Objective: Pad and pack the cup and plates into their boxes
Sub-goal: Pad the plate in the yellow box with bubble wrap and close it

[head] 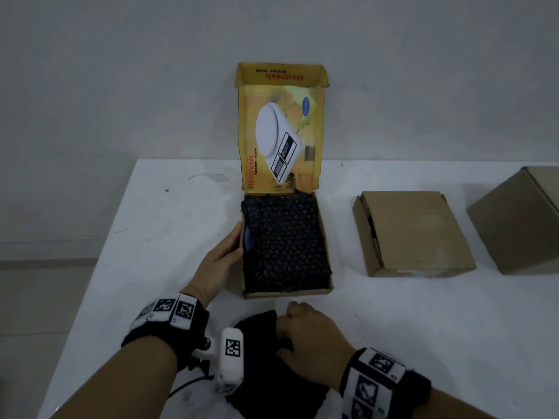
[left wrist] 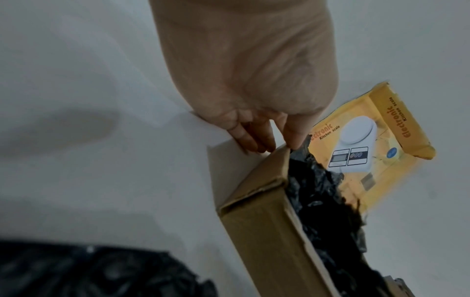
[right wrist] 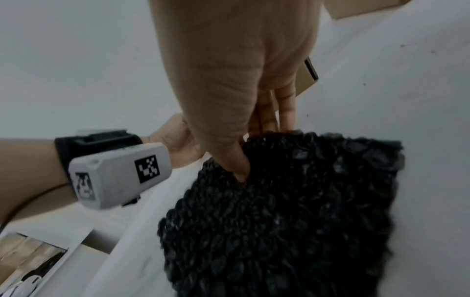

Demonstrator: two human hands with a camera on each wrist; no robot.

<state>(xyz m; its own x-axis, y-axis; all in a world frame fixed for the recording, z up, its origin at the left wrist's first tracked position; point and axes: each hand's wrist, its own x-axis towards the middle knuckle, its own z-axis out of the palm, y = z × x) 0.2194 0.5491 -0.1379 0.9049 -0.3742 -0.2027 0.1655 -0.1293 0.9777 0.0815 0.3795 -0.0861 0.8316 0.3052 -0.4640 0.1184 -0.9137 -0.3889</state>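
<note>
Near bundle: black bubble wrap in a rounded, dimpled mass at the near edge of the table, between the two wrists; what it covers cannot be told.
Right hand: right hand grips the bundle's far edge, thumb pressed into the top and fingers curled over the rim.
Open box: brown cardboard box just beyond the bundle, at the table's middle, lined with a second sheet of black bubble wrap that fills it wall to wall; a bluish patch shows at its left side.
Lid: yellow lid standing upright at the far side, printed with a white kitchen scale.
Left hand: left hand lies against the box's left wall, fingers straight and together, thumb tip on the top edge.
Right side: closed brown box well apart from the open one; a larger brown box farther right, cut by the frame.
</note>
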